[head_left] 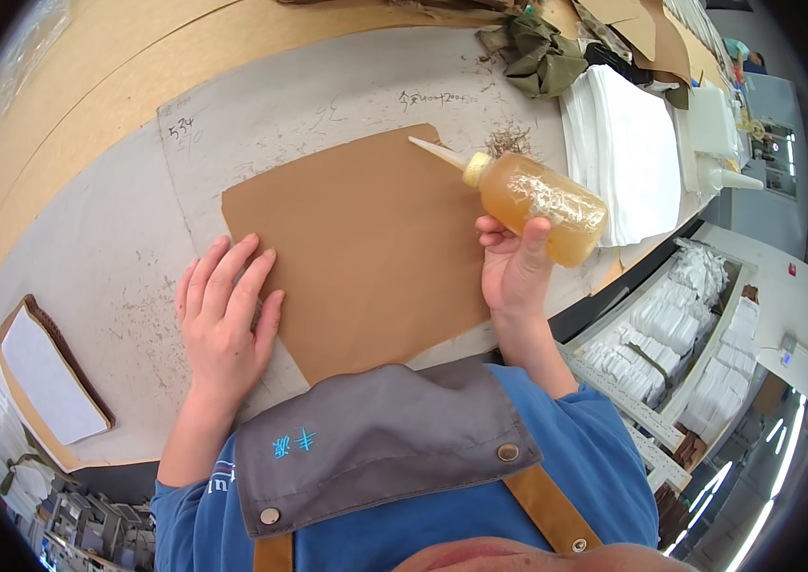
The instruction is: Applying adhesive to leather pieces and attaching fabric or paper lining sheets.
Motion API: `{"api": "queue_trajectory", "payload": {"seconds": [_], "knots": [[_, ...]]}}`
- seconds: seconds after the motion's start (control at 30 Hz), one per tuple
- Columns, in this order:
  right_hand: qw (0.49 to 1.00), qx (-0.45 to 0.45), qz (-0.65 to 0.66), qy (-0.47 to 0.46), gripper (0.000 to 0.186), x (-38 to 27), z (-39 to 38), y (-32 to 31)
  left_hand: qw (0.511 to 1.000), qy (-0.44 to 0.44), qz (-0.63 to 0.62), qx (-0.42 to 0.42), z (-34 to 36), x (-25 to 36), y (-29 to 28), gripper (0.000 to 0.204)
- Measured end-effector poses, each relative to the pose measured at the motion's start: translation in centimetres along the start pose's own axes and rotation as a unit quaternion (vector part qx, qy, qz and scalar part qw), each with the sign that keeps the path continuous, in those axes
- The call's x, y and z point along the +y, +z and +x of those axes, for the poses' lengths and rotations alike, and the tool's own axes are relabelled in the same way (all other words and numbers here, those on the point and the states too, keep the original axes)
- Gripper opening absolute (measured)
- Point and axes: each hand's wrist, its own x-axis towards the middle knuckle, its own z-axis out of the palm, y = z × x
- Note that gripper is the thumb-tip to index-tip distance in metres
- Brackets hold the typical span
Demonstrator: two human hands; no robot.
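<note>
Head view: 1 amber squeeze bottle (541, 206) is grasped in the right hand (514, 272), its nozzle tip held over the far edge of the brown sheet (366, 248). The sheet's left edge is pressed by the flat, unclenched left hand (225, 322) on the grey table (99, 257).

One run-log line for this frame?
left hand flat on brown sheet | right hand holds glue bottle, nozzle over sheet
</note>
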Motion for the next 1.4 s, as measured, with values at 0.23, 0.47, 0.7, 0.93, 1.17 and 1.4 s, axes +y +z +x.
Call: {"api": "queue_trajectory", "payload": {"seconds": [0.23, 0.47, 0.7, 0.93, 1.17, 1.4], "knots": [[0.999, 0.018, -0.020, -0.023, 0.095, 0.0, 0.1, -0.3, 1.000, -0.003, -0.004, 0.003, -0.2, -0.1, -0.2, 0.040], [1.000, -0.006, -0.005, 0.007, 0.101, 0.5, -0.3, 1.0, 1.000, -0.002, -0.007, 0.007, 0.0, -0.1, -0.3, 0.041], [0.999, -0.040, -0.010, 0.021, 0.107, 0.3, -0.5, 2.6, 1.000, -0.002, -0.020, 0.010, -0.1, -0.3, -0.2, 0.042], [0.995, -0.086, -0.005, 0.044, 0.109, 0.7, -0.8, 4.0, 0.999, -0.007, -0.037, 0.013, -0.3, -0.5, -0.3, 0.042], [0.990, -0.123, -0.007, 0.062, 0.110, 1.0, -1.1, 6.0, 0.999, -0.010, -0.046, 0.021, -0.3, -0.7, -0.4, 0.041], [0.977, -0.180, -0.005, 0.111, 0.113, 1.2, -1.4, 8.3, 0.998, -0.013, -0.051, 0.019, -0.3, -0.6, -0.5, 0.041]]}}
